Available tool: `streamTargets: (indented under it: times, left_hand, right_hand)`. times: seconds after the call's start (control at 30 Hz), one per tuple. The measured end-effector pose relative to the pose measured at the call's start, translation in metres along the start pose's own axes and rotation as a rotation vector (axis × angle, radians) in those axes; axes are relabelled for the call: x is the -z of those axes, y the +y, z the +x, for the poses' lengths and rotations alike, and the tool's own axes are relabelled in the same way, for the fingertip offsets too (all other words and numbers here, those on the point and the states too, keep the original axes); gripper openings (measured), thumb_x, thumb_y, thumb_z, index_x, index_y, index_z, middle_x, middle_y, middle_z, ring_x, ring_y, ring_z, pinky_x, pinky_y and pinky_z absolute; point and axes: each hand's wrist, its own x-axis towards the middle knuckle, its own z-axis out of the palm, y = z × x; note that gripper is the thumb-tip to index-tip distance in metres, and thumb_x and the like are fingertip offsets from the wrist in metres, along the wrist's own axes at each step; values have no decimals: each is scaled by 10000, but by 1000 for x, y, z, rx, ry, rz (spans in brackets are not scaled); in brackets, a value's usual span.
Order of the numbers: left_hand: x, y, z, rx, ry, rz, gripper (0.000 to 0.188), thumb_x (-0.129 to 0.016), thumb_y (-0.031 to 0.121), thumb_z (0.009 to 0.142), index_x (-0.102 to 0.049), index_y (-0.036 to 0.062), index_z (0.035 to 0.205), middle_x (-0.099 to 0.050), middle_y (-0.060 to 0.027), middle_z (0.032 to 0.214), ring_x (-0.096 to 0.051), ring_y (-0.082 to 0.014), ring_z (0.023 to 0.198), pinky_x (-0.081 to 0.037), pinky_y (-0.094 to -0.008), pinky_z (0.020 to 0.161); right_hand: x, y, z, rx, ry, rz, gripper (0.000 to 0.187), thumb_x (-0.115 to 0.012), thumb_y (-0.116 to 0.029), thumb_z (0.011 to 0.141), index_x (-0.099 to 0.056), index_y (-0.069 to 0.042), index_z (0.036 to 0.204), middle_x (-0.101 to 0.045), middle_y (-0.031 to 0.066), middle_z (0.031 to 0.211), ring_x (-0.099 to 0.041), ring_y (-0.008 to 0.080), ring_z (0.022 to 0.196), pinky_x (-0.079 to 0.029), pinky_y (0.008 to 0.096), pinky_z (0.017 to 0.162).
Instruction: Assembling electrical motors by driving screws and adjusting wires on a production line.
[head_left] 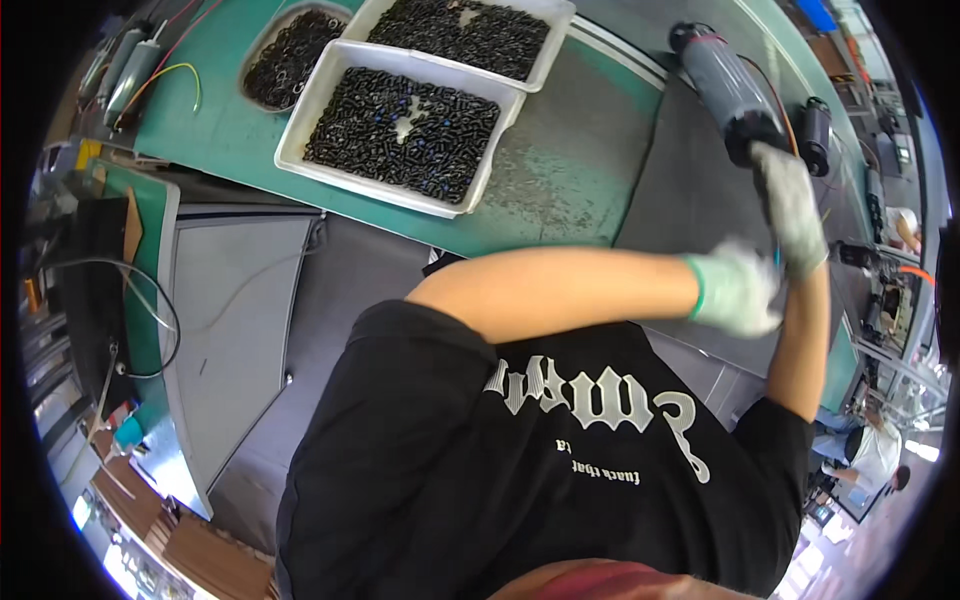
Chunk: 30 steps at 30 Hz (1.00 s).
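Observation:
A grey cylinder (728, 88) with black ends, which looks like a motor, lies at the upper right on a dark mat or belt (690, 185). My right hand (795, 212), in a whitish glove, is closed at its near black end, the fingertips partly hidden there. Just left of my right wrist is my left hand (738, 288), in a white glove with a green cuff. Motion blurs its fingers, so what it holds, if anything, does not show. A small blue strip shows between the two hands.
Two white bins (288, 150) of small black parts stand on the green table (225, 130), beside a smaller tub (252, 82) of dark rings. A smaller black cylinder (817, 135) lies right of the grey one. Grey cylinders with wires (135, 72) are at far left. People are at the right.

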Motion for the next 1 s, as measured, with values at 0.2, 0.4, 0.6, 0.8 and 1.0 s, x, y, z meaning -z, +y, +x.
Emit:
streamTargets:
  times: [0.2,0.4,0.6,0.8,1.0]
  left_hand:
    - [123,0,-99,143,-303,267,210,-550,207,844,-615,8,864,-652,-148,809,-649,-305,692,-532,-403,585]
    - [252,-160,-150,674,359,866,256,-577,244,867,-665,31,977,-669,-225,916,-649,-373,898,-524,-459,783]
    - [244,-209,-140,437,345,716,287,-616,273,859,-667,54,1038,-656,-212,1032,-630,-367,974,-491,-442,878]
    - [242,-220,-127,714,194,1036,300,-604,247,873,-609,17,1066,-659,-239,1021,-622,-378,1008,-487,-446,883]
    - [247,-223,-132,679,195,1017,311,-582,245,878,-617,-15,1045,-660,-261,995,-636,-397,968,-502,-454,874]
  right_hand:
    - [-88,-72,-44,-570,0,292,287,-502,-265,983,-614,-26,871,-442,-67,668,-376,53,604,-300,255,529]
    - [-70,-81,-22,-849,-308,956,314,-481,-276,981,-619,6,955,-575,18,803,-516,85,693,-408,254,632]
    - [-12,-74,-47,-825,-264,989,374,-466,-234,962,-575,56,1170,-642,105,1002,-609,149,855,-465,283,784]
    - [22,-18,-119,-856,399,791,333,-468,-204,971,-589,51,1148,-657,132,1053,-622,174,857,-477,284,791]
    - [70,64,-155,-832,1412,-373,319,-613,-111,915,-527,28,1189,-574,138,1119,-577,215,1007,-509,354,875]
